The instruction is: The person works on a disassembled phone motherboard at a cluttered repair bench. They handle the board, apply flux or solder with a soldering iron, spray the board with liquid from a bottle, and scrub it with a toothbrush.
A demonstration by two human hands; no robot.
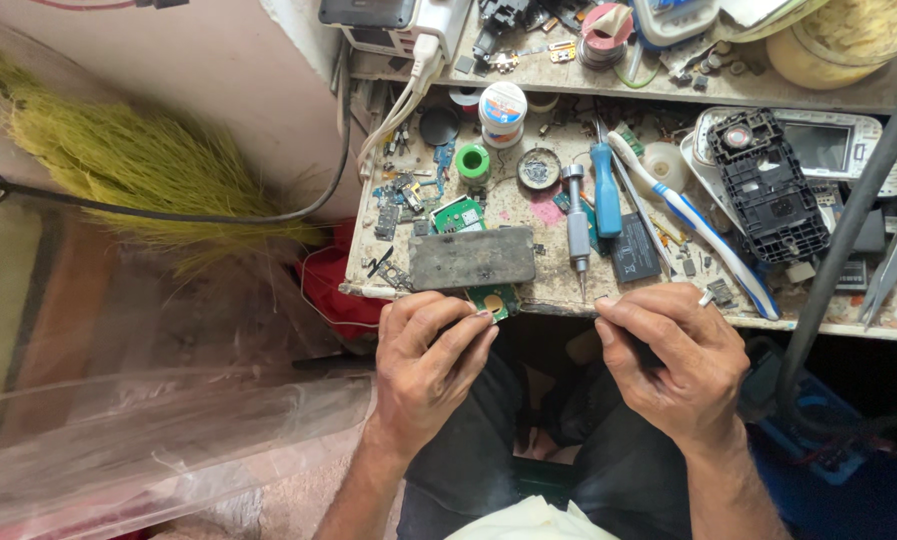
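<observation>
My left hand (pixel 430 360) is at the bench's front edge, its fingers curled around a small green circuit board (pixel 495 300) that pokes out past the fingertips. Just above it a worn dark rectangular block (pixel 472 258) lies flat on the bench. My right hand (pixel 673 360) is closed near the front edge a little to the right; something small and dark seems pinched in it, but the fingers hide it. A grey precision screwdriver (pixel 576 228) lies between the two hands, further back.
The worn workbench (pixel 558 290) is crowded: blue-handled screwdriver (pixel 604 190), toothbrush (pixel 698 228), black phone frame (pixel 768 185), solder spools (pixel 501 108), green tape roll (pixel 472 160), loose boards and screws. A black lamp arm (pixel 848 230) crosses at right. A straw broom (pixel 118 160) and plastic sheet (pixel 148 430) lie at left.
</observation>
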